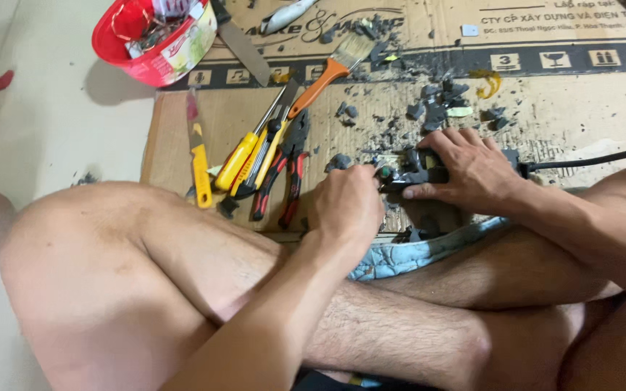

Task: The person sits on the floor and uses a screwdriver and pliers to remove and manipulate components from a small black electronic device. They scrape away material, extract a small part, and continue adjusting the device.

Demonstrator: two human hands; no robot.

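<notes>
My right hand (469, 168) presses down on a small black device (423, 174) lying on flattened cardboard (559, 123), with a black cable (588, 161) running off to the right. My left hand (345, 203) is closed around a small tool whose tip meets the device's left end; the tool itself is mostly hidden by my fingers. Grey broken fragments (436, 105) lie scattered just beyond the device.
Left of my hands lie red-handled pliers (284, 174), yellow screwdrivers (251, 156), a yellow utility knife (198, 156), an orange-handled paintbrush (327, 72) and a flat blade (244, 47). A red tub (155, 36) of parts stands at the top left. My bare crossed legs fill the foreground.
</notes>
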